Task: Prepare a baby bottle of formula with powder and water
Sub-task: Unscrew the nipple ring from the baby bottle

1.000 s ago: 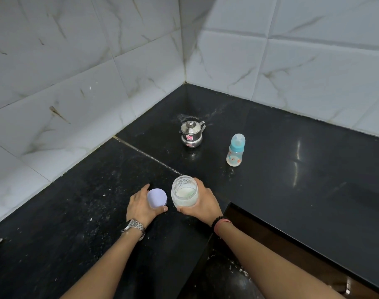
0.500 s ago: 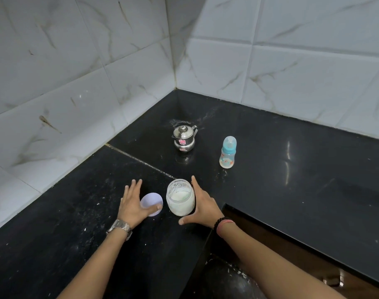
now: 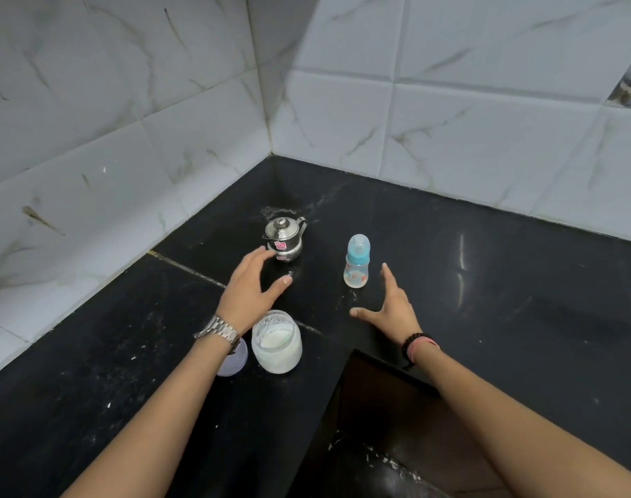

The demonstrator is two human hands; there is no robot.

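Observation:
An open glass jar of white powder point(image 3: 276, 342) stands on the black counter, its pale lilac lid point(image 3: 234, 361) lying just left of it, partly under my left wrist. A small baby bottle point(image 3: 357, 261) with a blue collar and clear cap stands upright farther back. A small steel pot with a lid and spout point(image 3: 284, 238) sits near the corner. My left hand point(image 3: 251, 289) is spread open, fingertips close to the steel pot. Below and to the right of the bottle, my right hand point(image 3: 389, 305) is open too, a short gap from it. Neither hand holds anything.
The black stone counter point(image 3: 486, 300) is L-shaped and meets white marble-look tiled walls point(image 3: 450, 138) at the corner behind the pot. White powder specks dot the surface. The counter's inner edge drops off in front of me at the lower middle.
Both hands have let go of the lid and the jar and moved forward, the left toward the steel pot, the right toward the baby bottle. The jar and lid stay standing where they were put.

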